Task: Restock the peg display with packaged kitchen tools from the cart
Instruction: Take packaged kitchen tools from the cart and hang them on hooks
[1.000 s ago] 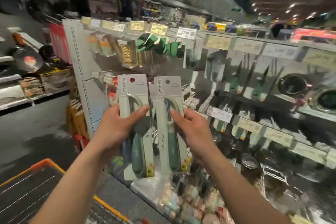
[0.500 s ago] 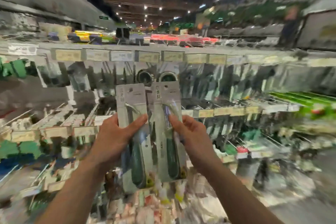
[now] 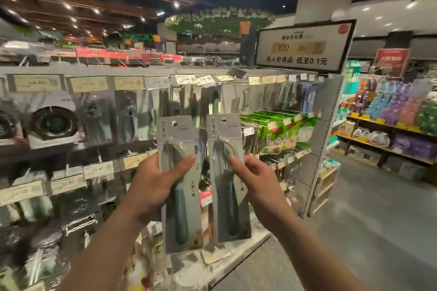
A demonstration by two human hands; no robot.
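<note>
Pinching one grey carded package apiece, the fingers of the left hand are curling round the left package, thumb lying across its front, while the right hand is gripping the right package by its right edge, fingertips pressing on the clear blister. Both packages are standing upright, just beside each other, each showing a dark green-handled tool, and are being held up in front of the peg display. Behind them, other packaged tools are hanging under a row of price tags; green packs are hanging to the right.
</note>
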